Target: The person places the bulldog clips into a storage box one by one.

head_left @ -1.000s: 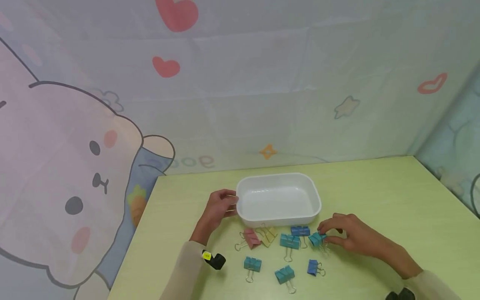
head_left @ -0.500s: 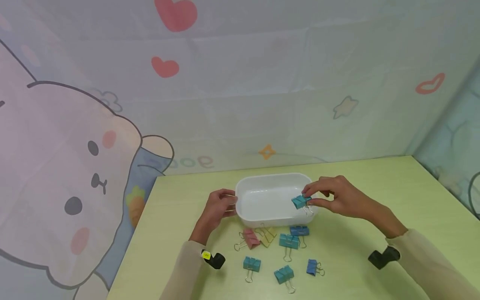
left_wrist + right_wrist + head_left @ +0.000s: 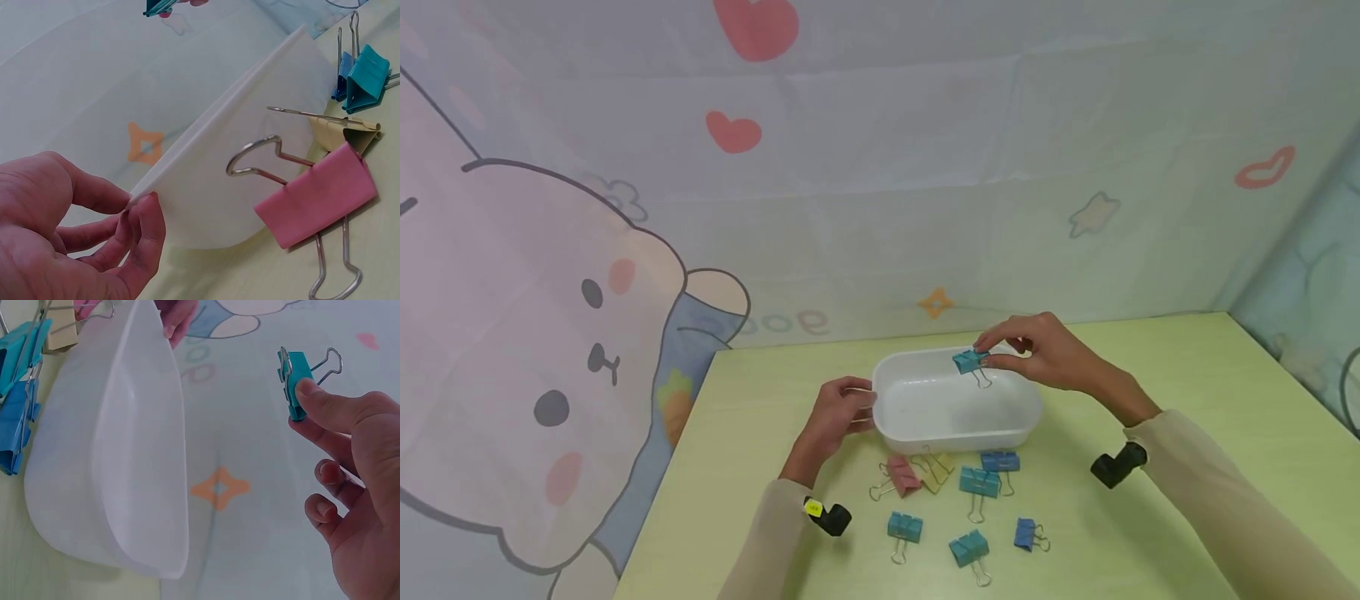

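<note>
My right hand (image 3: 1048, 354) pinches a teal binder clip (image 3: 967, 361) between thumb and forefinger, held over the far part of the white tub (image 3: 917, 433). In the right wrist view the clip (image 3: 299, 381) hangs at the fingertips with its wire handles out. My left hand (image 3: 838, 412) pinches the tub's left rim; the left wrist view shows thumb and fingers at that edge (image 3: 206, 134). In front of the tub lie a pink clip (image 3: 902, 477), a yellow clip (image 3: 937, 473), two blue clips (image 3: 1000, 462) and several teal clips (image 3: 980, 482).
The clips rest on a pale yellow-green table (image 3: 775, 392), near the tub's front wall. Behind the table hangs a printed cloth (image 3: 880, 208) with hearts and a cartoon bear. Small black cameras (image 3: 1118, 465) sit on both wrists.
My right hand has lifted the teal clip from the table at the tub's right front and carried it up and left, over the tub. The left hand stays at the rim.
</note>
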The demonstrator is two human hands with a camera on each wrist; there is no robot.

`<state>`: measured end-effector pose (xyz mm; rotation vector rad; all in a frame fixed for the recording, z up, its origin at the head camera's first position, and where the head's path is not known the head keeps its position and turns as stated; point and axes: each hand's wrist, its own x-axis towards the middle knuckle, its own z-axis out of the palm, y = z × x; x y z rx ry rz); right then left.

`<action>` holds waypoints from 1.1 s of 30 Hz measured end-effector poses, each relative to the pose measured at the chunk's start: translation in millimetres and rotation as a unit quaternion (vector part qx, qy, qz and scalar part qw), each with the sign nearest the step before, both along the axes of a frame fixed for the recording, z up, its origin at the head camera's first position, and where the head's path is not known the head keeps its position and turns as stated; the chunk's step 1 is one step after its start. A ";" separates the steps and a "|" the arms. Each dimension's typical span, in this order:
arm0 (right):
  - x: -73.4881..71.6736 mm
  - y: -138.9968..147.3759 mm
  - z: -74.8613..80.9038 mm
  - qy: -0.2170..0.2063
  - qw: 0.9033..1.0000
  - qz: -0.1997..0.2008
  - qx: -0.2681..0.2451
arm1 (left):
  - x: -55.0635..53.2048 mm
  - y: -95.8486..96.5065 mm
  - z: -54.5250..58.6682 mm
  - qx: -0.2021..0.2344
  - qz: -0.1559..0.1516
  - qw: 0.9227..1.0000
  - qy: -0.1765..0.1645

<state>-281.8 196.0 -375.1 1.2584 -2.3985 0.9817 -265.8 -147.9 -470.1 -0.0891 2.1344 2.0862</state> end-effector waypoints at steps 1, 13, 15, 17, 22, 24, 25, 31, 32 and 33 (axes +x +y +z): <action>-1.2 -0.6 -0.6 -0.005 1.000 -0.005 -0.001 | -0.1 0.0 0.0 0.000 0.001 1.000 -0.001; 7.2 6.6 -12.1 -0.059 0.997 -0.048 0.009 | 1.8 -0.8 0.5 0.004 -0.002 1.000 -0.005; 13.3 8.1 -13.0 -0.059 0.997 -0.044 0.014 | 1.9 -0.8 0.3 0.005 -0.003 1.000 -0.005; 20.3 10.7 -14.8 -0.056 0.998 -0.040 0.014 | 1.7 -0.5 -0.3 0.007 -0.003 1.000 -0.005; 39.7 20.6 -25.1 -0.036 0.999 -0.021 0.006 | 2.5 0.9 -1.2 0.013 -0.009 1.000 -0.006; 47.3 24.8 -30.7 -0.029 0.999 -0.014 0.005 | 2.9 1.4 -1.4 0.015 -0.008 1.000 -0.006; 50.8 26.8 -33.7 -0.027 1.000 -0.014 0.004 | 2.9 1.7 -1.4 0.016 -0.007 1.000 -0.006; 70.4 38.8 -56.6 -0.032 0.999 -0.011 -0.012 | 2.3 3.5 -1.1 0.020 -0.005 1.000 -0.001; 73.3 40.5 -61.6 -0.035 0.999 -0.010 -0.017 | 2.4 3.7 -1.2 0.019 -0.005 1.000 -0.001; 75.7 42.0 -67.0 -0.039 0.999 -0.010 -0.021 | 2.3 3.9 -1.3 0.019 -0.005 1.000 -0.001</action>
